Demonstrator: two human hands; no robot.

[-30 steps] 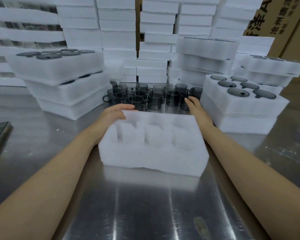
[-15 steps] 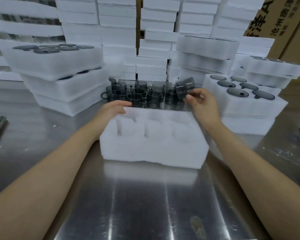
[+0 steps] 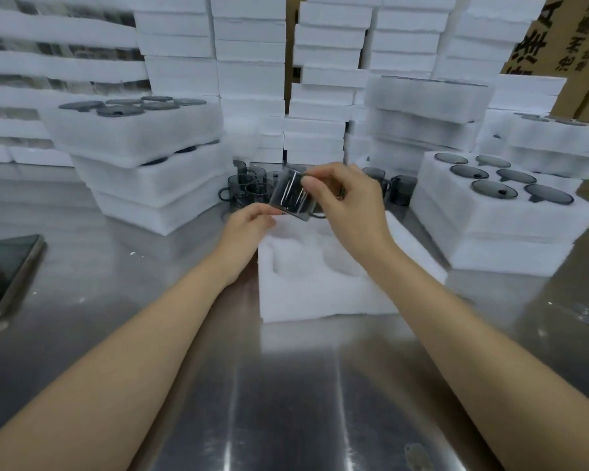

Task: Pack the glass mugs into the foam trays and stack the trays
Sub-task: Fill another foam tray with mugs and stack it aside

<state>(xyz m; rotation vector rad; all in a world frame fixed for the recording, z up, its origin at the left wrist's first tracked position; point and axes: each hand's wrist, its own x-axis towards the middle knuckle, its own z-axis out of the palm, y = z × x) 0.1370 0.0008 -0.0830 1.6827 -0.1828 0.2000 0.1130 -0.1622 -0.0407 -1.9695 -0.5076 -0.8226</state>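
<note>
- Glass mug (image 3: pixel 288 195): smoked grey glass, smooth and thin-walled, cylindrical. It is held in the air above the far left part of the foam tray. It is tilted, with its long axis leaning up and away to the right (the handle is hidden behind the fingers).
- Right hand (image 3: pixel 347 205): thumb and fingers are pinched round the upper end of the mug and bear its weight. This is the nearer hand to the mug.
- Left hand (image 3: pixel 249 222): fingers are curled over the tray's far left corner, just below the mug's lower edge. Whether they also touch the glass cannot be told.
- Foam tray (image 3: pixel 320 300): a white block, soft and fuzzy-surfaced, with round pockets. Every pocket in view is empty. It lies flat on the tabletop, directly beneath the mug and reaching back toward the person.
- Relation governing the next move (a judgement): the mug sits over a far left pocket but is askew. Its axis probably has to be brought plumb to the pocket before it goes down.
- Loose mugs (image 3: pixel 249 188): the same grey glass, upright and clustered just behind the tray.
- Filled trays (image 3: pixel 490 239): stacked to the right of the tray. Dark round glass shows in six pockets of the top one.
- Tabletop (image 3: pixel 286 385): brushed steel, reflective.
</note>
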